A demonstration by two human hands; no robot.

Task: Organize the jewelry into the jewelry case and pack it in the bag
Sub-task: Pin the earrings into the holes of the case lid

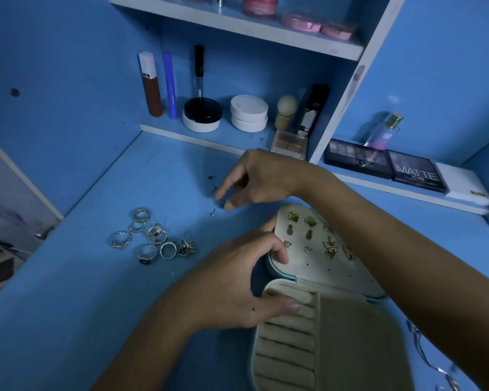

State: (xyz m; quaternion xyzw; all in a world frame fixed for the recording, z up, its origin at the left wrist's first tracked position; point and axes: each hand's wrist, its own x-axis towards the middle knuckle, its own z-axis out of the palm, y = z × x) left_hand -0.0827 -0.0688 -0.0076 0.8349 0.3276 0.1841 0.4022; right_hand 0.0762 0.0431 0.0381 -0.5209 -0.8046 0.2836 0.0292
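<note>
An open cream fabric-lined jewelry case (322,320) lies on the blue desk top (96,277). Its raised lid panel holds green and gold stud earrings (311,238). The left hand (237,280) grips the case's left edge, fingers curled over the lid panel and thumb on the ring rolls. Beyond the case, the right hand (254,179) reaches down with fingers loosely bent toward small dark stud earrings (213,193) on the desk; whether it pinches one is unclear. Left of the case lies a cluster of silver rings (153,238). Behind the case to the right, one dark eyeshadow palette (418,172) reads "MATTE"; the clear perfume bottle (384,131) above it reads "SB".
</note>
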